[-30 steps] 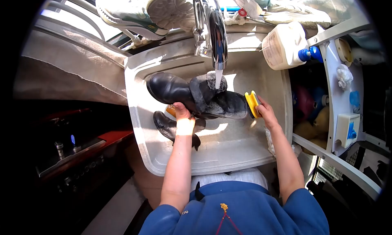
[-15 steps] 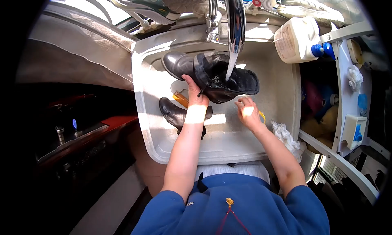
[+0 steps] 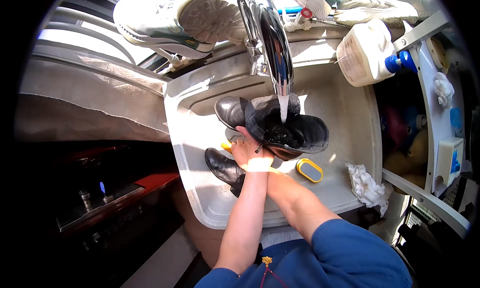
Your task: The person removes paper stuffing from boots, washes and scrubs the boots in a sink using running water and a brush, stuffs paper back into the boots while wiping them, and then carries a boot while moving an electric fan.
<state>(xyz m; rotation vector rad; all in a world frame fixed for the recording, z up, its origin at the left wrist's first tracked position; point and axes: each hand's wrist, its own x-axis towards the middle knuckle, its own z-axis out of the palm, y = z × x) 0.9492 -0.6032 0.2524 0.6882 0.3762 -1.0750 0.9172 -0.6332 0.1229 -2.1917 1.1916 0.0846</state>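
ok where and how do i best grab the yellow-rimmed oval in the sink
Probably by its two long sides, coming from above: the yellow-rimmed oval lies flat, grey face up, and is narrower across them, with the held boot close to one end.

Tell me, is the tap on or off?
On. Water pours from the tap in a white stream, down into the boot.

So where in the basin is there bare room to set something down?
Bare basin floor shows between the upper boot and the right wall, and between the yellow-rimmed pad and the crumpled white material. Crowded: centre-left, with the lower boot and crossed forearms.
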